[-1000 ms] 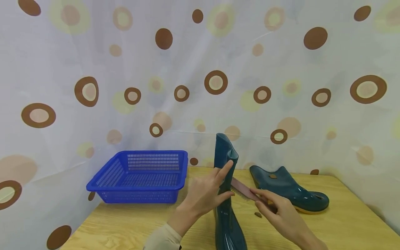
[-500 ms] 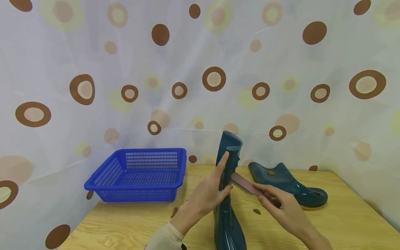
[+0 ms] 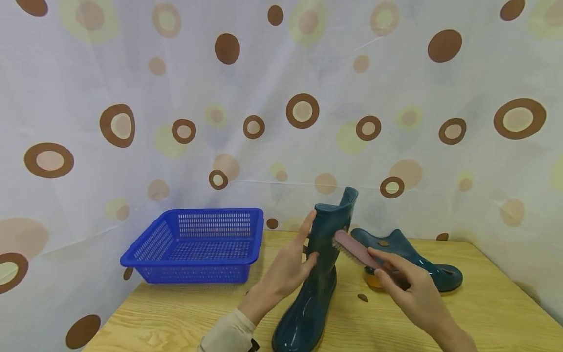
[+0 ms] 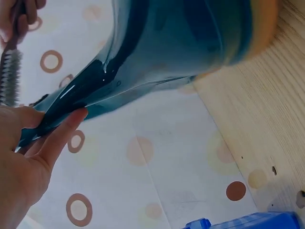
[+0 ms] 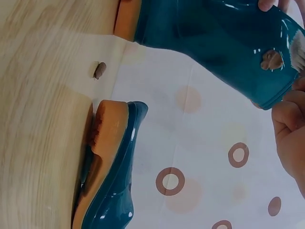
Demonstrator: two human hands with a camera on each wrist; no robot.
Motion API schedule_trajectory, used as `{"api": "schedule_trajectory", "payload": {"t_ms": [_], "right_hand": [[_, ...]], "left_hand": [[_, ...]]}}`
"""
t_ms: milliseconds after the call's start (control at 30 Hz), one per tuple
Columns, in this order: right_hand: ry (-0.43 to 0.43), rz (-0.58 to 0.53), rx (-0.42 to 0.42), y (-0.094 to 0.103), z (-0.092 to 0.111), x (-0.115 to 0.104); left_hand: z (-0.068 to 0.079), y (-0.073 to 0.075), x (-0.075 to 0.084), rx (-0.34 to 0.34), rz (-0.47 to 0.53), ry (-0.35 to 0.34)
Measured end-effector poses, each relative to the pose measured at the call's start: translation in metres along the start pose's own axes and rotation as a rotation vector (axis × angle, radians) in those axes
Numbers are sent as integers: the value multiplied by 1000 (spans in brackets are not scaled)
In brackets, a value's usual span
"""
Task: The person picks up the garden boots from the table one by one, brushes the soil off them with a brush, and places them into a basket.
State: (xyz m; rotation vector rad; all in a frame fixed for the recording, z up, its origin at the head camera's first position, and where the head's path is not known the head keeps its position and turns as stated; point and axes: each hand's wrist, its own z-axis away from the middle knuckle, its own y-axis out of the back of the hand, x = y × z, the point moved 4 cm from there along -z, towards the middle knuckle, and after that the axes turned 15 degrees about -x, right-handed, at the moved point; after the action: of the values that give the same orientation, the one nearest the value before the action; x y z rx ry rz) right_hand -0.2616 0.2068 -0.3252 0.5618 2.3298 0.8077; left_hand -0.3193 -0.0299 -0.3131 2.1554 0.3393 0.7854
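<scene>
A teal rubber boot [image 3: 323,259] stands on the table with its toe toward the viewer. My left hand [image 3: 286,264] grips its shaft from the left side, below the rim; in the left wrist view, thumb and fingers [image 4: 64,136] pinch the shaft's edge. A brown muddy clump [image 5: 271,60] sticks to the shaft in the right wrist view. My right hand [image 3: 411,288] holds a pink scrubbing brush [image 3: 357,249] by its dark handle. Its pale bristles [image 4: 10,78] face the shaft near the clump.
A second teal boot [image 3: 404,249] lies on its side at the right, a brown clump [image 3: 383,243] on it. A small brown piece [image 3: 362,297] lies on the table [image 3: 176,318]. At the back left stands a blue plastic basket [image 3: 191,274]. A dotted curtain [image 3: 264,161] hangs behind.
The left hand has turned the boot, so its toe now points left and forward and its shaft faces the brush. The brush has risen slightly and shifted right with the right hand.
</scene>
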Motion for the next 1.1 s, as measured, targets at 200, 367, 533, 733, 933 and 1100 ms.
{"api": "schedule_trajectory", "payload": {"t_ms": [200, 367, 533, 733, 933, 1100], "right_hand": [[14, 42, 45, 10, 1, -2], [29, 40, 70, 15, 0, -2], [35, 60, 91, 19, -1, -4], [90, 86, 81, 21, -7, -8], [114, 128, 81, 24, -13, -11], [121, 140, 66, 26, -14, -12]], "left_hand": [[-1, 3, -10, 15, 140, 6], [0, 3, -21, 9, 343, -29], [2, 4, -29, -49, 531, -33], [4, 6, -34, -100, 627, -32], [4, 7, -32, -120, 495, -14], [5, 12, -28, -87, 363, 28]]}}
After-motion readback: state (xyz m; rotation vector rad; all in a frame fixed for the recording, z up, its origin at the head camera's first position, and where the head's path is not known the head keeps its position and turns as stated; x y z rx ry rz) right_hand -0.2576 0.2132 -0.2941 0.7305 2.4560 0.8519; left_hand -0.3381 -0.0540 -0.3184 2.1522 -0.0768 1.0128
